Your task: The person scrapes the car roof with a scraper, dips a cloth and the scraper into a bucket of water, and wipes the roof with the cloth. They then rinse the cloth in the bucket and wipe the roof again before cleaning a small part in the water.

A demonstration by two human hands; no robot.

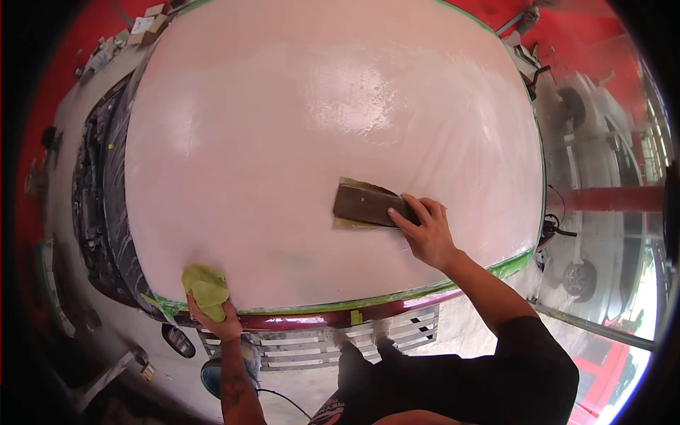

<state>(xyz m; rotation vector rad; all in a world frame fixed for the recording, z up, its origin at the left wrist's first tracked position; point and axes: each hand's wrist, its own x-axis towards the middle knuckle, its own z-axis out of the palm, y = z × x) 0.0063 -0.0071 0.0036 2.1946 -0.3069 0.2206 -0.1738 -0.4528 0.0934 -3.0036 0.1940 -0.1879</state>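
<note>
A wide car roof (pixel 241 170) coated in pale pinkish-white primer fills the middle of the view, wet and shiny in patches. My right hand (pixel 428 230) grips the right end of a dark sanding block (pixel 372 203), which lies flat on the roof. Yellowish sandpaper edges stick out along the block's upper and lower sides. Down at the roof's near left corner, my left hand (pixel 221 322) is closed around a yellow-green sponge (pixel 205 287), resting at the edge. Green masking tape (pixel 418 292) runs along the near edge, above a strip of maroon paint (pixel 297 321).
Dark plastic-covered parts (pixel 106 184) lie left of the roof. Below the near edge are a slatted platform (pixel 297 350) under my feet and a dark teal bucket (pixel 211 375). A red post (pixel 616 198) and a silvery car (pixel 595 142) behind clear sheeting are at the right.
</note>
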